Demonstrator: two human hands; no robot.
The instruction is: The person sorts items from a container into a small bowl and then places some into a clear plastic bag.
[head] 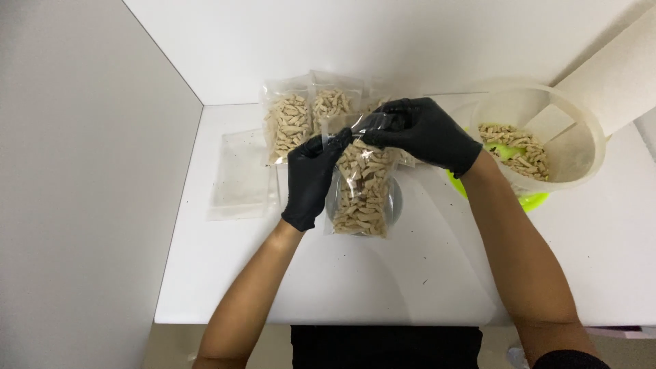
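While both gloved hands work at frame centre, empty clear pouches (239, 174) lie flat at left on the white table (383, 287). Left hand (313, 179) pinches the top left corner of a clear bag of beige pellets (362, 195); right hand (422, 133) clamps its top edge. Filled bags (301, 116) sit behind. A translucent tub (581, 147) of pellets stands at upper right.

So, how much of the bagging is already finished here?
Done: at least two filled bags lie at the back of the table. In hand: the left hand and right hand pinch the top of another filled bag. Left: empty bags lie flat at the left, and pieces remain in the tub.
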